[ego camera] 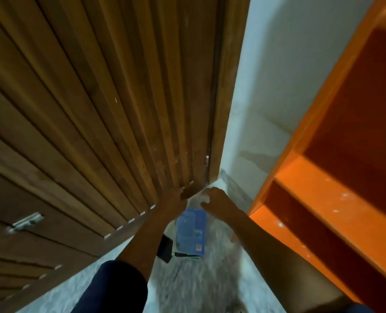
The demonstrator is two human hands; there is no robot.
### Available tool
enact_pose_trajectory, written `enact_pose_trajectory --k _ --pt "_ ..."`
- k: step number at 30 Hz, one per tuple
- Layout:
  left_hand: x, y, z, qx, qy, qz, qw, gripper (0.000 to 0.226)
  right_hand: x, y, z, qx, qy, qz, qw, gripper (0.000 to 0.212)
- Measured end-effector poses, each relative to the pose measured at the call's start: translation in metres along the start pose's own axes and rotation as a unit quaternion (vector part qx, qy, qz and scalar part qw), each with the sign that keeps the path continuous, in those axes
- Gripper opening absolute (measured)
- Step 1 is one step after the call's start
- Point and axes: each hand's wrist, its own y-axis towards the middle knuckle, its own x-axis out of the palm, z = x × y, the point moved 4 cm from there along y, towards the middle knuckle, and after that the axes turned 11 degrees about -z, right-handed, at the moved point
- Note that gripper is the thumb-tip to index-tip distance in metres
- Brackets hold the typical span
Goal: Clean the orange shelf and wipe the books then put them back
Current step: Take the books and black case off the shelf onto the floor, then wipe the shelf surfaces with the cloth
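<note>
Head view: blue-covered book [190, 233] flat on grey floor [187, 288] near dust-speckled orange shelf [318, 190]

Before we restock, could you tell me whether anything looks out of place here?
Yes. A blue book lies on the floor by the door, partly over a dark item, not on the shelf. White specks dot the shelf's boards.
</note>
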Motion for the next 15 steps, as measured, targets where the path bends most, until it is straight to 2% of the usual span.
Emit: enact_pose_trajectory --k 3,6,11,15 --pt "-0.016 -0.016 0.040 0.049 0.015 0.015 0.999 0.051 -0.031 -0.036 -0.012 -0.002 -0.005 0.043 0.999 0.033" --pt "-0.027 -0.032 0.080 0.050 0.091 -0.001 0.995 0.032 -0.053 -0.071 -0.019 0.020 0.001 0.087 0.996 0.033" --pt "-0.015 -0.059 0.141 0.139 0.148 -0.047 0.978 0.035 -0.077 -0.151 -0.015 0.107 0.025 0.160 0.981 0.040" --pt "0.032 -0.088 0.200 0.215 0.162 -0.104 0.958 0.038 -0.080 -0.234 0.009 0.172 0.043 0.237 0.955 0.040"
